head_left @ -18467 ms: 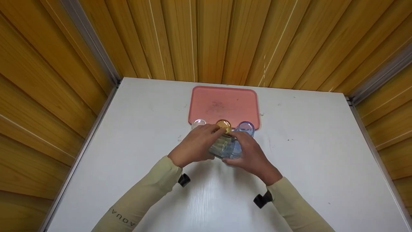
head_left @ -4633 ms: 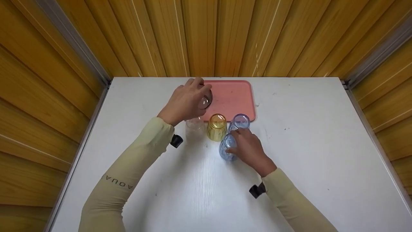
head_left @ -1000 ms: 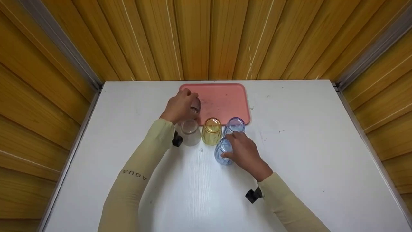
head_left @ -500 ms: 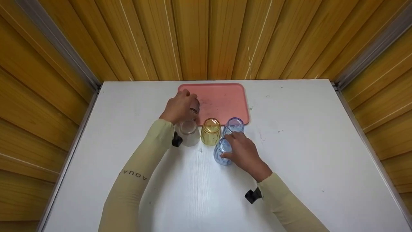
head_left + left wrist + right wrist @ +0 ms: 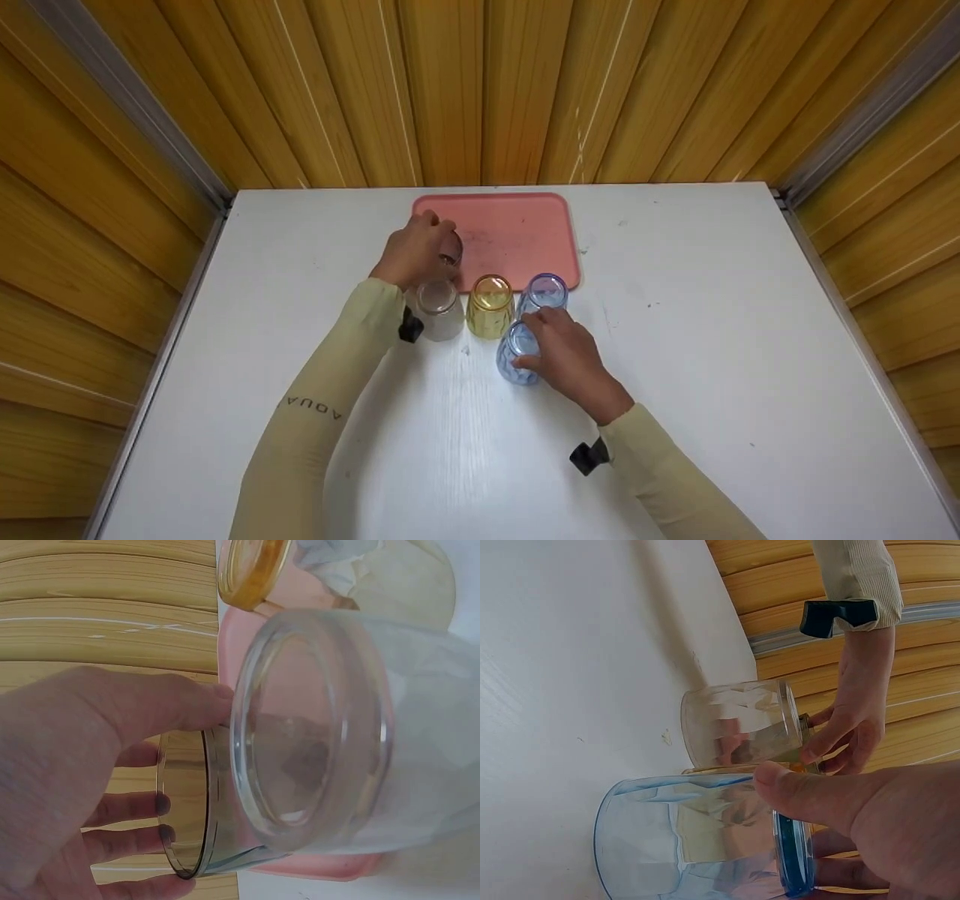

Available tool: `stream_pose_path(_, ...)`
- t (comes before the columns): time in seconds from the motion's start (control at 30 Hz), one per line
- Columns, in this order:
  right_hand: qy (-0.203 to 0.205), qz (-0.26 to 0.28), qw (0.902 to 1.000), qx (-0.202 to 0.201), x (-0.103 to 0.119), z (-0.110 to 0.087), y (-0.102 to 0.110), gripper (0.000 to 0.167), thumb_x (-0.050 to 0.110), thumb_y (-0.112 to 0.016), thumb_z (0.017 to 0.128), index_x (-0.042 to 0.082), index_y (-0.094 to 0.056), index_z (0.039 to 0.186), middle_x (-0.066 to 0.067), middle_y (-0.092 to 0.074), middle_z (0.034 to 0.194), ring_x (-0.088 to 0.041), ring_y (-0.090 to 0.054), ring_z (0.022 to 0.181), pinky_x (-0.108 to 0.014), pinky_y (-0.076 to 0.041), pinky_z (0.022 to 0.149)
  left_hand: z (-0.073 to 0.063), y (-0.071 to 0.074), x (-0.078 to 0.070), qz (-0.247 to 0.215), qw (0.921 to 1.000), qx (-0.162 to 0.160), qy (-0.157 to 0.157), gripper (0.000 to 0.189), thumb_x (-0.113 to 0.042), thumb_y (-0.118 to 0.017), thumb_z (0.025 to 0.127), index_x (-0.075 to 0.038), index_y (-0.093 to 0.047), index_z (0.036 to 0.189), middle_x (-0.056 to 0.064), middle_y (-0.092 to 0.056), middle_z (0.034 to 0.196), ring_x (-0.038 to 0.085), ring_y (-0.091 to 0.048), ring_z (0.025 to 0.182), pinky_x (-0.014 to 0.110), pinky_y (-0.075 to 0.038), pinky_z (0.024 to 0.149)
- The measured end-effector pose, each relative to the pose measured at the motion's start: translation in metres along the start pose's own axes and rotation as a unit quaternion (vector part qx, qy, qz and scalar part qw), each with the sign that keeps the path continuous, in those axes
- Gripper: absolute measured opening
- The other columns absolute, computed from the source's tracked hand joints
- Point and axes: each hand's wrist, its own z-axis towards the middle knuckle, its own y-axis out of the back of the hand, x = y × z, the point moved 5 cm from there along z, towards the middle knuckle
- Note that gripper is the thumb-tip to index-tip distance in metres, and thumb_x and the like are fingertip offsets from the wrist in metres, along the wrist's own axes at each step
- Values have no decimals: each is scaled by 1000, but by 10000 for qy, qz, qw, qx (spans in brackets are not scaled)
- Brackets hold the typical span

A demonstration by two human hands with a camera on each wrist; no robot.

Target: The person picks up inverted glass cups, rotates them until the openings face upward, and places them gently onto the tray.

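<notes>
My left hand (image 5: pixel 416 251) grips a smoky grey glass (image 5: pixel 187 802) over the left part of the pink tray (image 5: pixel 517 232). Its fingers and thumb wrap the upper end; whether the glass touches the tray is hidden. My right hand (image 5: pixel 570 360) holds a light blue glass (image 5: pixel 516 364), base up on the white table, with the thumb and fingers round its upper part. Along the tray's near edge stand a clear glass (image 5: pixel 442 322), an amber-yellow glass (image 5: pixel 490 319) and a blue glass with a violet base (image 5: pixel 544 289), all upside down. The right hand partly covers the blue one.
The white table (image 5: pixel 675 375) ends at wood-patterned panels (image 5: pixel 517 90) at the back and sides. The clear glass stands just in front of my left hand. Dark wrist devices (image 5: pixel 589 456) sit by both sleeves.
At first both hands were together at the glasses in front of the tray. Later the left hand carried the smoky glass over the tray and lowered it. Over the last second both hands stay nearly still.
</notes>
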Motion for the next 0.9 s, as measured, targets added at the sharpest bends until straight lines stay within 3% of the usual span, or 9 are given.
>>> stream_pose_path(0.63,135,-165,9997,-123,1,0,1,66,32,-85,72,9,-61,128,-12,-57,129,-28,-55,118,-42,-53,94,3,-3,3,1,9998,104,143,63,-31,-81,75,-14,-55,130,12,-48,128,27,-50,114,49,-51,97)
stream_pose_path(0.9,14,-98,9999,-49,0,0,-1,66,31,-85,72,9,-60,130,-12,-55,132,-28,-55,120,-43,-52,97,4,-5,4,-159,9994,164,252,62,-29,-82,75,-15,-55,129,11,-48,127,26,-50,113,49,-50,98)
